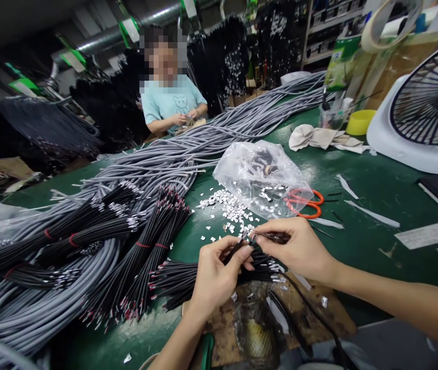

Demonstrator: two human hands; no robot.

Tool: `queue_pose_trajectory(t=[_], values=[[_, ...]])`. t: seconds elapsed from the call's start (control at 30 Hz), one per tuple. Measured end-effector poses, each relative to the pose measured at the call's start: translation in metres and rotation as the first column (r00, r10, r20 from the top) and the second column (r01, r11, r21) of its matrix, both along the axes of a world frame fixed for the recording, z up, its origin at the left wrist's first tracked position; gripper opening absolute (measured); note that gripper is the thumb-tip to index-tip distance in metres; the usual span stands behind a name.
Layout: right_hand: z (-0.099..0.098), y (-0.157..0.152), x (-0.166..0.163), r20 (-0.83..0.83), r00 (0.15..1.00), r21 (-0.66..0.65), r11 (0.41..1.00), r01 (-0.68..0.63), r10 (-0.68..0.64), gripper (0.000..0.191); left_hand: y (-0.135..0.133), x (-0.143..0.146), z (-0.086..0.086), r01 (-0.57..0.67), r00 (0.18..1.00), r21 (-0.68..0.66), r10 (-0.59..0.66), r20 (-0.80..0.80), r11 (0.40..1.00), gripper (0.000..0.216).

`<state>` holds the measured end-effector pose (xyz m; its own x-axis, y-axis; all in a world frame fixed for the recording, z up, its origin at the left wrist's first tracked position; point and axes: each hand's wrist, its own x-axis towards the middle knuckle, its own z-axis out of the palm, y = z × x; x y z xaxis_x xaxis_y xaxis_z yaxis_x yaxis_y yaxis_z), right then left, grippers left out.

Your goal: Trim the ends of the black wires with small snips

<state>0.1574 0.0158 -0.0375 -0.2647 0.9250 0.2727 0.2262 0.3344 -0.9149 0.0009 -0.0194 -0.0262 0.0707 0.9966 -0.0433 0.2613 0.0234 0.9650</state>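
My left hand (216,275) is closed around the end of a thin black wire (237,246), pinching it near the tip. My right hand (298,246) pinches the same wire end from the right, fingertips meeting at a small silver terminal (246,235). Under both hands lies a loose bunch of black wires (180,280). Small silver terminals (228,208) are scattered on the green table (368,195) just beyond my fingers. Tied bundles of black wires (137,246) lie to the left.
A clear plastic bag (261,174) and orange scissors (307,203) sit behind my hands. Long grey cables (188,149) run across the table. A white fan (422,113) stands at right, with a yellow cup (359,122) and cloth (319,137). Another person (170,100) works opposite.
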Motion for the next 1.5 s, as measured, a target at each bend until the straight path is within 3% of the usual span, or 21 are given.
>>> queue_pose_trajectory(t=[0.13,0.33,0.4,0.63,0.87,1.17,1.3,1.5], values=[[0.001,0.006,0.002,0.024,0.996,-0.008,0.996,0.083,-0.083,0.013,0.000,-0.002,0.002,0.144,0.990,-0.019,-0.144,0.016,0.989,0.025],[0.008,0.005,0.003,0.039,0.999,0.122,0.992,0.022,-0.027,0.014,0.006,-0.004,0.002,-0.042,0.998,0.131,0.048,-0.045,0.991,0.025],[0.009,0.004,0.004,0.070,0.997,0.140,0.990,0.024,-0.034,0.021,0.006,-0.003,0.001,-0.074,0.996,0.142,0.081,-0.041,0.987,0.025],[0.008,0.004,0.005,0.178,0.984,0.133,0.991,-0.033,0.009,0.028,0.003,0.001,0.001,-0.244,0.970,0.154,0.240,0.043,0.958,0.017],[0.009,0.003,0.006,0.205,0.978,0.136,0.989,-0.064,0.036,0.023,0.003,0.001,0.003,-0.296,0.955,0.184,0.293,0.043,0.937,0.013],[0.010,0.006,0.007,0.151,0.988,0.097,0.994,-0.046,0.031,0.020,0.004,0.000,0.004,-0.097,0.990,0.075,0.088,0.114,0.993,0.026],[0.007,0.007,0.006,0.020,1.000,0.043,0.999,-0.007,0.006,0.025,0.004,0.003,0.006,-0.109,0.991,0.060,0.103,0.085,0.992,0.022],[0.008,0.003,0.004,-0.007,0.997,0.030,0.996,-0.078,0.079,0.018,0.004,0.006,0.004,-0.151,0.987,0.046,0.148,0.062,0.987,0.015]])
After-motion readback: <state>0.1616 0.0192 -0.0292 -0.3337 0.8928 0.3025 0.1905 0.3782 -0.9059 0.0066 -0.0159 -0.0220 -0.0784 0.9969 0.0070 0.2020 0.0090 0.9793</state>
